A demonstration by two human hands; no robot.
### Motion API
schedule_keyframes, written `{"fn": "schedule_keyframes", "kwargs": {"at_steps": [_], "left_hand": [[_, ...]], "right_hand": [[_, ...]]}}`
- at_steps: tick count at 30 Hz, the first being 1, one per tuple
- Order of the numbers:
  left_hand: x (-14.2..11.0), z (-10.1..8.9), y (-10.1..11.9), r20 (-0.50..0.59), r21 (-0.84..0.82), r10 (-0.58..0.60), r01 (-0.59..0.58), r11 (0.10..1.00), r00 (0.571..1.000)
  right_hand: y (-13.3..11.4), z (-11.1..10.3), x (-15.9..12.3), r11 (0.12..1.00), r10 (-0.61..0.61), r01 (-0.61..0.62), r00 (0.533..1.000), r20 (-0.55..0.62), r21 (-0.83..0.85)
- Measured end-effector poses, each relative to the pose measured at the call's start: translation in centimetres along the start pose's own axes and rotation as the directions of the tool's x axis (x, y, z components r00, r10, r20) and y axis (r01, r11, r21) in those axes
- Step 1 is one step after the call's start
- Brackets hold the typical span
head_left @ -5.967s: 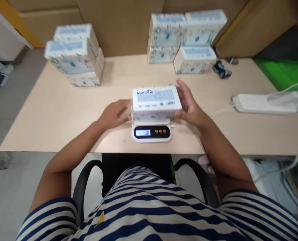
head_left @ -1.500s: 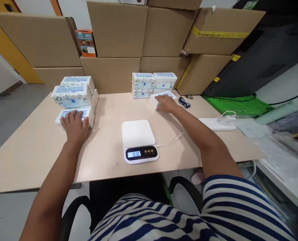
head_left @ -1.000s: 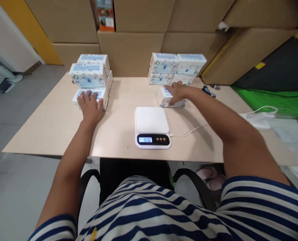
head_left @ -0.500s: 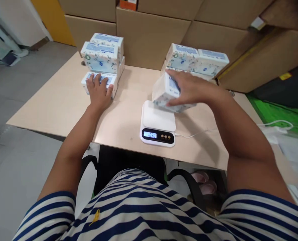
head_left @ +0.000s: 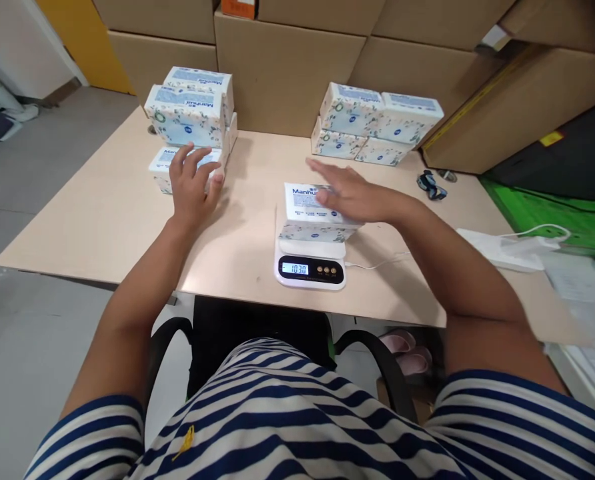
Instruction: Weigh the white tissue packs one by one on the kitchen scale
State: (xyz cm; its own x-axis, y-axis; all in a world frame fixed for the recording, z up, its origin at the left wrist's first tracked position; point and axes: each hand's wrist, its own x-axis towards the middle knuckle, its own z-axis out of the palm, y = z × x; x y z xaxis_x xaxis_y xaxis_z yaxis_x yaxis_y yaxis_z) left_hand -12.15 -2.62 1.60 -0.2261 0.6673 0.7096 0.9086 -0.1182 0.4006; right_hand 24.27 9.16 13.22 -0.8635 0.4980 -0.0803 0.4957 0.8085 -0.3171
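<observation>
A white tissue pack (head_left: 302, 210) with blue print rests on the white kitchen scale (head_left: 311, 249), whose lit display reads about 103.0, with a dash at its left. My right hand (head_left: 350, 192) is open over the pack's right end, fingers stretched out; whether it touches the pack is hard to tell. At the left, my left hand (head_left: 193, 177) is open with spread, slightly bent fingers, in front of and above a lower tissue pack (head_left: 162, 177). Behind that pack is a stack of tissue packs (head_left: 185, 120), two layers high.
More tissue packs (head_left: 377, 123) are stacked in two layers at the back right. Beside them lies a dark blue strap-like item (head_left: 431, 185). A white power strip (head_left: 507, 250) sits at the right, and a thin cable runs from the scale. Cardboard boxes (head_left: 282, 73) line the table's back edge.
My right hand has brought a tissue pack from the back right onto the scale and its fingers have opened. My left hand has lifted a little off the pack at the left.
</observation>
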Motion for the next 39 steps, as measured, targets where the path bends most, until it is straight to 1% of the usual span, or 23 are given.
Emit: {"fn": "schedule_keyframes", "kwargs": {"at_steps": [1, 2, 4, 6, 7, 10, 13, 15, 17, 19, 20, 21, 22, 23, 24, 26, 27, 28, 29, 31, 33, 36, 39], "left_hand": [[-0.2, -0.1, 1.0, 0.012, -0.027, 0.021, -0.02, 0.999, 1.0], [-0.5, -0.2, 2.1, 0.027, -0.046, 0.043, -0.042, 0.998, 0.999], [-1.1, -0.3, 4.3, 0.058, -0.066, 0.089, -0.085, 0.994, 0.994], [-1.7, -0.2, 6.0, 0.089, -0.065, 0.119, -0.114, 0.991, 0.989], [-1.8, -0.1, 6.5, 0.104, -0.064, 0.128, -0.122, 0.991, 0.986], [-1.8, 0.3, 6.5, 0.112, -0.079, 0.145, -0.137, 0.987, 0.983], [-1.2, 1.1, 5.0, 0.098, -0.087, 0.151, -0.143, 0.986, 0.984], [-0.6, 1.7, 3.9, 0.095, -0.084, 0.122, -0.115, 0.99, 0.988], [-0.3, 2.3, 3.0, 0.106, -0.101, 0.087, -0.076, 0.992, 0.991], [-0.3, 2.7, 2.3, 0.138, -0.128, 0.058, -0.04, 0.991, 0.989], [-0.4, 2.9, 2.1, 0.152, -0.134, 0.044, -0.024, 0.991, 0.987], [-0.5, 3.0, 2.1, 0.161, -0.132, 0.032, -0.011, 0.991, 0.987], [-0.7, 3.1, 2.1, 0.162, -0.124, 0.025, -0.005, 0.992, 0.987], [-0.9, 3.1, 2.2, 0.159, -0.111, 0.025, -0.007, 0.994, 0.987], [-1.1, 3.0, 2.4, 0.153, -0.099, 0.03, -0.014, 0.995, 0.988], [-1.4, 2.9, 3.0, 0.144, -0.085, 0.036, -0.024, 0.996, 0.989], [-1.5, 2.8, 3.3, 0.147, -0.085, 0.032, -0.02, 0.996, 0.989], [-1.7, 2.7, 3.5, 0.155, -0.086, 0.024, -0.01, 0.996, 0.988], [-1.8, 2.6, 3.8, 0.165, -0.089, 0.011, 0.003, 0.996, 0.986], [-1.8, 2.5, 4.2, 0.195, -0.091, -0.006, 0.024, 0.996, 0.981], [-1.8, 2.5, 4.5, 0.209, -0.099, -0.008, 0.029, 0.995, 0.978], [-1.6, 2.5, 4.7, 0.184, -0.144, 0.026, 0.001, 0.99, 0.983], [-1.5, 2.5, 4.6, 0.161, -0.159, 0.017, 0.009, 0.987, 0.987]], "right_hand": [[0.8, 0.1, -1.0, 0.999, 0.026, -0.021, 0.995, -0.101, 0.046], [1.7, 0.4, -2.0, 0.994, 0.077, -0.06, 0.976, -0.205, 0.091], [3.8, 1.7, -3.6, 0.966, 0.236, -0.174, 0.897, -0.374, 0.193], [5.9, 3.5, -4.7, 0.921, 0.38, -0.277, 0.799, -0.466, 0.275], [6.7, 4.4, -4.9, 0.907, 0.418, -0.316, 0.765, -0.49, 0.279], [8.0, 6.0, -5.4, 0.901, 0.425, -0.396, 0.716, -0.554, 0.179], [7.1, 5.9, -5.6, 0.867, 0.442, -0.491, 0.685, -0.579, 0.081], [6.1, 5.5, -5.8, 0.839, 0.47, -0.542, 0.682, -0.561, 0.045], [5.5, 5.2, -5.9, 0.859, 0.436, -0.511, 0.703, -0.562, 0.027], [5.6, 5.3, -5.8, 0.927, 0.325, -0.369, 0.708, -0.627, 0.065], [5.9, 5.6, -5.6, 0.96, 0.261, -0.261, 0.69, -0.675, 0.104], [6.3, 5.9, -5.4, 0.976, 0.217, -0.146, 0.656, -0.723, 0.16], [6.6, 6.2, -5.1, 0.97, 0.217, -0.049, 0.617, -0.757, 0.238], [6.9, 6.6, -4.7, 0.94, 0.265, 0.019, 0.593, -0.76, 0.342], [7.2, 6.9, -4.3, 0.885, 0.346, 0.054, 0.588, -0.731, 0.463], [7.2, 7.3, -3.6, 0.728, 0.521, 0.052, 0.605, -0.602, 0.683], [7.1, 7.4, -3.4, 0.658, 0.577, 0.04, 0.615, -0.537, 0.752], [7.0, 7.4, -3.3, 0.614, 0.602, 0.04, 0.622, -0.5, 0.789], [6.9, 7.4, -3.2, 0.597, 0.606, 0.052, 0.625, -0.492, 0.801], [6.7, 7.1, -3.2, 0.607, 0.605, 0.064, 0.608, -0.513, 0.792], [6.8, 6.9, -3.3, 0.62, 0.629, 0.036, 0.574, -0.524, 0.783], [7.3, 6.7, -3.4, 0.599, 0.683, -0.001, 0.523, -0.51, 0.801], [7.8, 7.0, -3.3, 0.575, 0.693, 0.047, 0.502, -0.517, 0.817]]}}
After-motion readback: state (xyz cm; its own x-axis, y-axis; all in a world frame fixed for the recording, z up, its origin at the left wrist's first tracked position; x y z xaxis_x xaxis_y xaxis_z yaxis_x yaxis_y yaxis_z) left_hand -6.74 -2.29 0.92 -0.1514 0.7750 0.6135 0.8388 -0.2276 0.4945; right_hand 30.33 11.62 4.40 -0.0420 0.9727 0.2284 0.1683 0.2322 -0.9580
